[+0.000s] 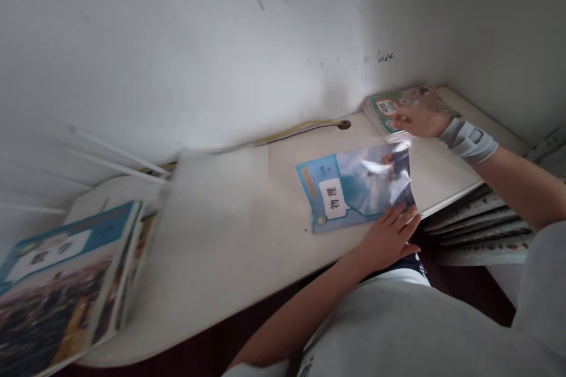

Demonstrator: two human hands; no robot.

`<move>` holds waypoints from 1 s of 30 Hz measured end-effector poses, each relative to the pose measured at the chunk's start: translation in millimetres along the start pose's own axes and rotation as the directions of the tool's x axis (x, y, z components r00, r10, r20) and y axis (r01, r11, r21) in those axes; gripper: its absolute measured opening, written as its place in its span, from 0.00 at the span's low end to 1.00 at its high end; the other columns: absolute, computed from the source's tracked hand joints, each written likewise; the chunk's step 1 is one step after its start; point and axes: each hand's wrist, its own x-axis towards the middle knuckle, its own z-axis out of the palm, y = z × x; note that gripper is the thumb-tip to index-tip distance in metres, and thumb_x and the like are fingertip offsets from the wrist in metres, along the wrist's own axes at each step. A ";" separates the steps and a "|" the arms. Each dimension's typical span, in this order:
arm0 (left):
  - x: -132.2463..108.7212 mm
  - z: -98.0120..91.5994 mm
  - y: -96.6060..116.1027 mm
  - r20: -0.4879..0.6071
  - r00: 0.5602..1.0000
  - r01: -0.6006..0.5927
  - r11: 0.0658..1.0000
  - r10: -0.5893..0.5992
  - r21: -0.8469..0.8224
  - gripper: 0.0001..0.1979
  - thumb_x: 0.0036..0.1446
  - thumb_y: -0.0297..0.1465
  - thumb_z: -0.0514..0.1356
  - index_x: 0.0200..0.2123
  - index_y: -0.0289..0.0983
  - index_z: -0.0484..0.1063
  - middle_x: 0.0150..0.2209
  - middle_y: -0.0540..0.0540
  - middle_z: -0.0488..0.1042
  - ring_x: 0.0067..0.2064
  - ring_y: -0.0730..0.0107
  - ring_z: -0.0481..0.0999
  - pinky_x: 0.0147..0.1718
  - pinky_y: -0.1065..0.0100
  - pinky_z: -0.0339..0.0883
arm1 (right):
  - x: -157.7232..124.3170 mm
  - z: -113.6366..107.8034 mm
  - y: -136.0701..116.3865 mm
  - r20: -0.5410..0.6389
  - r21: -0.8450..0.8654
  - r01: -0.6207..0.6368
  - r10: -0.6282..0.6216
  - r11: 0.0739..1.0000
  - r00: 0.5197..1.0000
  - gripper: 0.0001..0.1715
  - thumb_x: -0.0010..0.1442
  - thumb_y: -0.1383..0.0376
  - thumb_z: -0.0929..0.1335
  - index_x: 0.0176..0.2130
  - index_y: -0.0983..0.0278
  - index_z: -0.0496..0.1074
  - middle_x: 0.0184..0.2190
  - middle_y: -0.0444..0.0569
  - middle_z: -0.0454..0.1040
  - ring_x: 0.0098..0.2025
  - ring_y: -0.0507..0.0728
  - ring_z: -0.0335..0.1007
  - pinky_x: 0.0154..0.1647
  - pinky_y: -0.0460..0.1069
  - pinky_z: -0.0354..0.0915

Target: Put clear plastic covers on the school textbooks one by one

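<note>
A blue textbook with a glossy, shining cover lies on the white desk, its corners slightly curved. My left hand rests on its near edge, fingers spread and flat. My right hand, a grey brace round its wrist, is over a small stack of green-covered books in the desk's far corner. Its fingers look bent but are blurred, so whether they grip anything does not show. Part of the green cover is hidden behind that hand.
At the left, a stack of textbooks stands near the white desk's rounded end, beside a white rack. Yellow and black cables run along the wall into a hole. Patterned curtain-like cloth hangs below the right edge.
</note>
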 end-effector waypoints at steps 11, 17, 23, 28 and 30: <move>-72.8 -73.1 -160.2 -0.133 0.433 0.855 0.453 -0.891 -0.253 0.25 0.58 0.42 0.51 0.49 0.28 0.66 0.48 0.31 0.70 0.44 0.57 0.73 0.43 0.60 0.66 | -70.5 85.4 42.3 -0.003 0.034 -0.219 0.219 0.975 0.976 0.16 0.60 0.59 0.61 0.35 0.66 0.72 0.32 0.51 0.75 0.32 0.54 0.69 0.34 0.46 0.59; -31.6 -64.5 -206.0 -0.047 0.478 0.844 0.474 -0.877 -0.252 0.15 0.57 0.39 0.52 0.34 0.35 0.74 0.35 0.43 0.77 0.37 0.65 0.74 0.37 0.69 0.64 | -25.0 117.5 56.2 -0.012 -0.036 -0.346 0.345 0.938 0.938 0.21 0.61 0.57 0.60 0.29 0.67 0.73 0.30 0.52 0.76 0.33 0.55 0.69 0.33 0.46 0.58; -17.7 -58.7 -208.6 -0.105 0.455 0.869 0.467 -0.884 -0.165 0.11 0.55 0.34 0.54 0.34 0.37 0.75 0.37 0.45 0.78 0.38 0.66 0.74 0.36 0.70 0.62 | -9.2 129.9 46.5 -0.114 -0.075 -0.405 0.396 0.911 0.911 0.13 0.59 0.63 0.61 0.38 0.65 0.71 0.39 0.54 0.75 0.40 0.58 0.70 0.37 0.48 0.59; -19.3 -61.2 -197.2 -0.153 0.411 0.904 0.423 -0.899 -0.057 0.11 0.55 0.32 0.52 0.34 0.39 0.75 0.37 0.44 0.77 0.39 0.63 0.73 0.36 0.67 0.62 | -13.2 139.4 28.3 -0.188 -0.155 -0.426 0.397 0.891 0.898 0.18 0.64 0.63 0.55 0.48 0.66 0.64 0.42 0.59 0.73 0.41 0.61 0.70 0.37 0.50 0.59; -23.0 -63.7 -194.8 -0.165 0.389 0.917 0.398 -0.906 -0.021 0.12 0.55 0.30 0.51 0.34 0.39 0.75 0.37 0.42 0.77 0.39 0.61 0.73 0.36 0.66 0.62 | -9.8 143.7 19.8 -0.165 -0.203 -0.407 0.378 0.891 0.911 0.18 0.64 0.63 0.54 0.49 0.67 0.63 0.42 0.60 0.73 0.41 0.61 0.70 0.37 0.50 0.59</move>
